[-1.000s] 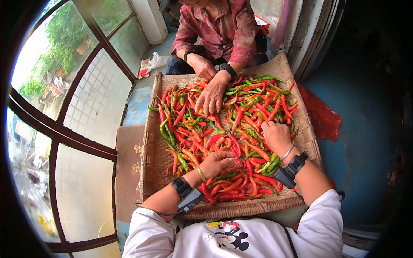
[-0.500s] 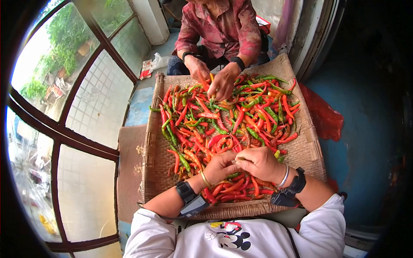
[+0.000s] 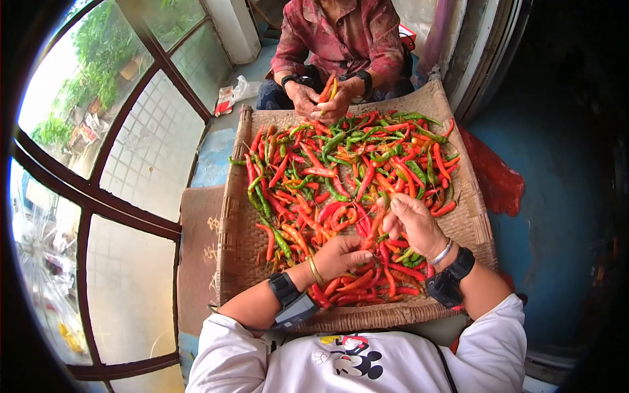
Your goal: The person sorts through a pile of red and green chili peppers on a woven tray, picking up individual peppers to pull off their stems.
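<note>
Red, orange and green chili peppers lie in a loose layer on a woven tray. My right hand is raised a little over the near right part of the pile, its thumb and fingers closed on a chili pepper that hangs down toward my left hand. My left hand is low over the near peppers, fingers curled and thumb pressed toward them. Whatever lies between its fingertips is too small to make out.
Across the tray a person in a red patterned shirt holds a few peppers in both hands. Framed windows run along the left. A red plastic bag lies beside the tray's right edge.
My hands were together over the near peppers; my right hand has moved up and right, away from my left. The other person's hands have drawn back to the tray's far edge with peppers.
</note>
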Motion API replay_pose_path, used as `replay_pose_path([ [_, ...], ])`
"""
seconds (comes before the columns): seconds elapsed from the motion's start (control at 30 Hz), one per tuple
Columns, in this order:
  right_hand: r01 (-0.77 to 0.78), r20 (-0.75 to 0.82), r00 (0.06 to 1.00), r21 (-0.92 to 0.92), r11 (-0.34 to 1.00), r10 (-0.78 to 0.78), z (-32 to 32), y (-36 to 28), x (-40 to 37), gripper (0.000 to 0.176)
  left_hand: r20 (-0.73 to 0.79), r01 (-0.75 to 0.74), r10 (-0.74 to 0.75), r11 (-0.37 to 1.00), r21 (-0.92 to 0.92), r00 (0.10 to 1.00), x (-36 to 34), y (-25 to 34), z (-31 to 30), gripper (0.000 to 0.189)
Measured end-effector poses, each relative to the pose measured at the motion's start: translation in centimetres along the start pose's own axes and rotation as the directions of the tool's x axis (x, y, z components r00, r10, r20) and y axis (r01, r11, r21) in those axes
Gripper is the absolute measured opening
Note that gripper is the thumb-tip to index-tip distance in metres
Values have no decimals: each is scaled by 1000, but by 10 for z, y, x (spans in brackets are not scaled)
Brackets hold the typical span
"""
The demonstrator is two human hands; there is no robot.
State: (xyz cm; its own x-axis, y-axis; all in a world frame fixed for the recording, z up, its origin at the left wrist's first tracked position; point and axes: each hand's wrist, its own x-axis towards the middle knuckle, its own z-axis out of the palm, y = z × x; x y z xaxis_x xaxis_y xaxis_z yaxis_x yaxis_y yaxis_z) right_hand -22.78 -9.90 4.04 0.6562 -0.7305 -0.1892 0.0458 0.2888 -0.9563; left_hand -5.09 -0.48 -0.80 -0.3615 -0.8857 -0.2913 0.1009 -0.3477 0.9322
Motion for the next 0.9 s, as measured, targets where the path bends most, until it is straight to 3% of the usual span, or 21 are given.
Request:
replay_pose_path([
  [0.03,47,-83,995,-109,993,-56,-3,3,4,36,0,1,-1,1000,-1,1000,0,6,-2,20],
  [0.07,93,-96,987,-296,951,-126,-8,5,8,26,-128,-16,15,1000,-3,992,-1,13,-5,19],
  [0.1,93,-97,987,-296,951,-127,-13,6,9,26,-254,-32,31,999,-3,967,0,19,-10,19],
  [0.13,220,-51,941,-661,717,-336,-17,7,10,22,-349,-201,139,968,-149,927,5,20,-18,24],
  [0.17,276,78,865,-900,339,-496,-20,7,10,20,-457,-374,223,887,-271,861,8,20,-26,31],
  [0.2,257,126,838,-949,181,-530,-22,6,10,26,-587,-415,170,855,-311,791,7,30,-29,47],
  [0.23,258,126,838,-949,181,-531,-23,6,10,26,-579,-459,199,819,-345,791,10,21,-45,57],
  [0.3,178,155,868,-984,4,-471,-27,8,11,32,-650,-440,130,831,-340,748,9,20,-46,47],
  [0.33,131,133,923,-991,-30,-361,-30,12,11,42,-651,-442,131,829,-341,748,9,16,-46,47],
  [0.4,113,114,944,-993,-21,-309,-29,16,10,46,-457,-143,-17,939,-312,889,8,5,-43,34],
  [0.43,93,92,962,-996,-10,-258,-28,18,10,51,-459,-144,-17,939,-314,888,8,2,-38,34],
  [0.5,84,80,969,-996,10,-235,-26,21,11,53,-293,-23,-35,981,-193,955,8,-3,-22,23],
  [0.77,136,125,963,-990,33,-239,-34,30,20,46,-161,81,-96,992,-101,982,11,-21,-18,22],
  [0.9,173,149,934,-984,45,-325,-35,34,21,40,-132,86,-99,991,-102,986,9,-17,-15,21],
])
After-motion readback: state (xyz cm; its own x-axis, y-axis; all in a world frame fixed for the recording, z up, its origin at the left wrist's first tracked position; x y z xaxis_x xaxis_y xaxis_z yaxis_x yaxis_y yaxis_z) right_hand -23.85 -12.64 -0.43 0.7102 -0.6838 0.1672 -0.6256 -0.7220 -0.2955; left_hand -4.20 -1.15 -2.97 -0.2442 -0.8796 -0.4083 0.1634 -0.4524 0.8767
